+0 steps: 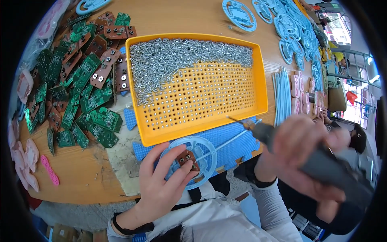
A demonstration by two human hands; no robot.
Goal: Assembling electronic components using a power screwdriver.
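Observation:
My left hand (163,179) grips a light-blue plastic toy steering wheel (213,161) at the table's front edge. Its fingers press a small brown circuit board (188,158) against the wheel's middle. A thin pale-blue rod (227,142) runs from the wheel toward the upper right. My right hand (298,141), smeared by motion, is wrapped round a dark power screwdriver (322,165). The driver's thin bit points left, its tip by the front right edge of a yellow tray (261,86). Silver screws (161,60) are heaped at the tray's back and left; others sit in rows of holes.
Green and brown circuit boards (76,88) lie piled at the left, above several pink parts (30,157). A blue foam mat (238,145) lies under the tray's front. Pale-blue rods (282,97), pink parts (296,90) and more blue wheels (288,28) stand at the right.

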